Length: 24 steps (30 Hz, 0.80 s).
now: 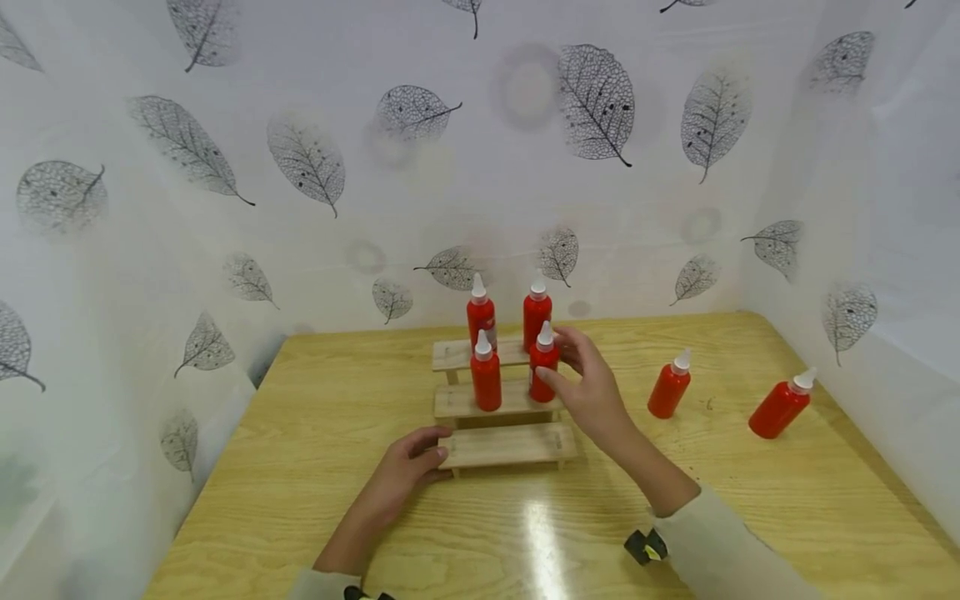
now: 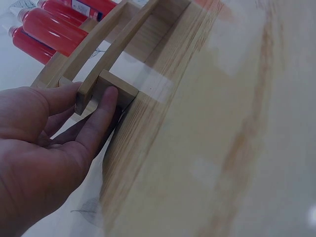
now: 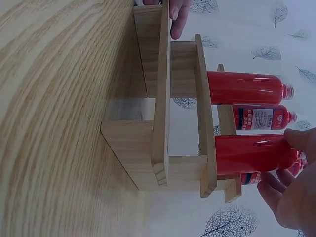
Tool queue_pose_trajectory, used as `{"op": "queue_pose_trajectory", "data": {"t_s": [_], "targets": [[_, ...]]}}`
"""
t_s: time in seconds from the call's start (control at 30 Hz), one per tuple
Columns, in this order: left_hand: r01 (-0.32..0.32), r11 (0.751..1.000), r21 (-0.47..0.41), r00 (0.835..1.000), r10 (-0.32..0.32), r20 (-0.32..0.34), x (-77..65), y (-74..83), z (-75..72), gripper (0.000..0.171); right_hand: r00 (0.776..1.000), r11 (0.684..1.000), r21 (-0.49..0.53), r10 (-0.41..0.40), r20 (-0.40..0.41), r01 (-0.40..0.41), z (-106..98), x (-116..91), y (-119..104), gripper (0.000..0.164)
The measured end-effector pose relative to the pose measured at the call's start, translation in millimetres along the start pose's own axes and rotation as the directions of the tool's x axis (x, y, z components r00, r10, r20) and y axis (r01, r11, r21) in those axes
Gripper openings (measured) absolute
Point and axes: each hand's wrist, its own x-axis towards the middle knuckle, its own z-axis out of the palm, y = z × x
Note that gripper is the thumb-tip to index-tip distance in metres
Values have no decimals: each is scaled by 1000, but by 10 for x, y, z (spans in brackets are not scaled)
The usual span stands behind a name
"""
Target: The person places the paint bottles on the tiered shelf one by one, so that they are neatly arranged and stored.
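A three-step wooden rack (image 1: 506, 446) stands on the table. My left hand (image 1: 401, 471) grips the left end of its lowest step; in the left wrist view, the fingers (image 2: 104, 111) lie against the step's end support. On the right of the middle step, a red squeeze bottle (image 1: 542, 377) with a white pointed cap stands upright, held between the thumb and fingers of my right hand (image 1: 596, 400). Its base meets the step in the right wrist view. Another red bottle (image 1: 486, 383) is to its left. Two more, a left one (image 1: 480, 315) and a right one (image 1: 536, 312), occupy the top step.
To the right of the rack, one red bottle (image 1: 667, 392) stands on the wooden table (image 1: 330, 400). A further red bottle (image 1: 778, 410) is near the table's right edge. A white leaf-print sheet (image 1: 480, 192) surrounds the back and sides.
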Motion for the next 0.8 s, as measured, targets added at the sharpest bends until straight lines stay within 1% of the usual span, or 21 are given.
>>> {"op": "queue_pose_trajectory", "data": {"t_s": [0.13,0.27,0.4,0.53,0.63,0.7,0.8], "targets": [[-2,1000,6,1000,2,-1,-7,-7,3,45,1000,998,-55,-21,-7,20,-73,-51,-51,67],[-10,1000,6,1000,10,7,-10,-13,9,46,999,990,-142,-22,-31,18,-210,-132,-77,65],[-18,1000,6,1000,17,13,-8,-5,10,46,995,971,-239,-50,-85,28,-391,-205,-80,61],[-27,1000,12,1000,27,14,-4,6,4,46,983,953,-300,-89,-160,38,-603,-259,-100,58],[-30,999,13,999,30,18,-2,10,-1,47,970,946,-323,-95,-223,18,-776,-293,-98,57],[-27,1000,6,999,27,20,-4,8,-2,47,962,944,-330,-84,-258,-6,-893,-315,-80,57],[-26,1000,2,999,26,21,-12,6,3,48,956,949,-310,-36,-291,-59,-1058,-359,-31,58]]}}
